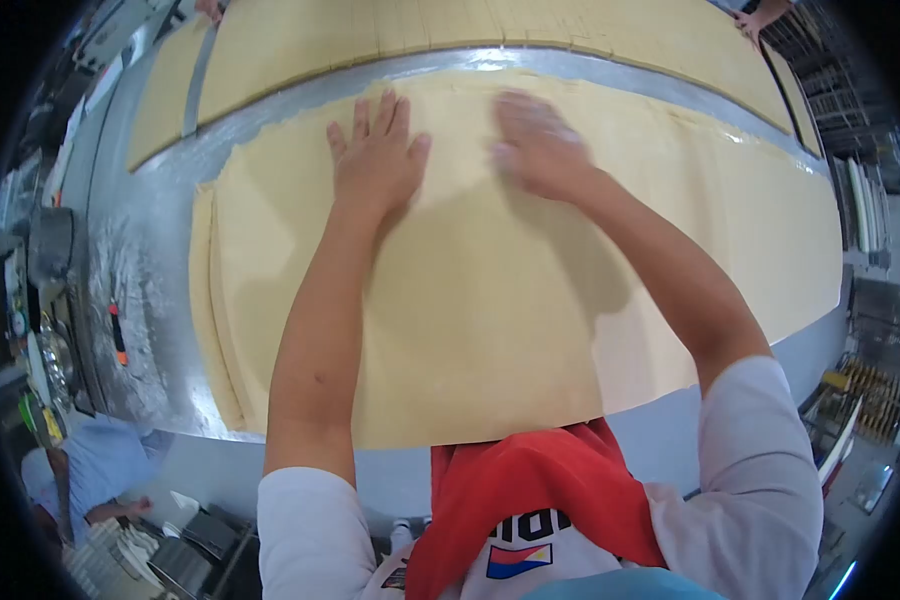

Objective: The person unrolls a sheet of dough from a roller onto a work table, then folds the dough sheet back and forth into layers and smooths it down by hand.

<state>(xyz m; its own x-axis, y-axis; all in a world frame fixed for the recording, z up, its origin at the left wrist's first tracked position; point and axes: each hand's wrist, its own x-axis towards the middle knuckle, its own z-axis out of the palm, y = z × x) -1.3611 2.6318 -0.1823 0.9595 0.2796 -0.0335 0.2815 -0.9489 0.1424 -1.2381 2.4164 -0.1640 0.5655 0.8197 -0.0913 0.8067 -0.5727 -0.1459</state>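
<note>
A wide, pale yellow sheet, seemingly dough, covers much of the metal table and hangs to its near edge. Its left end shows a folded, layered edge. My left hand lies on the sheet near its far edge, fingers spread and palm down, holding nothing. To the right, my right hand is over the far part of the sheet, blurred by motion; its fingers are smeared, and contact with the sheet cannot be made out.
Across the table lies another thick yellow slab, with other people's hands at its far corners. An orange-and-black tool rests on the table at left. Another person is at lower left. Racks stand right.
</note>
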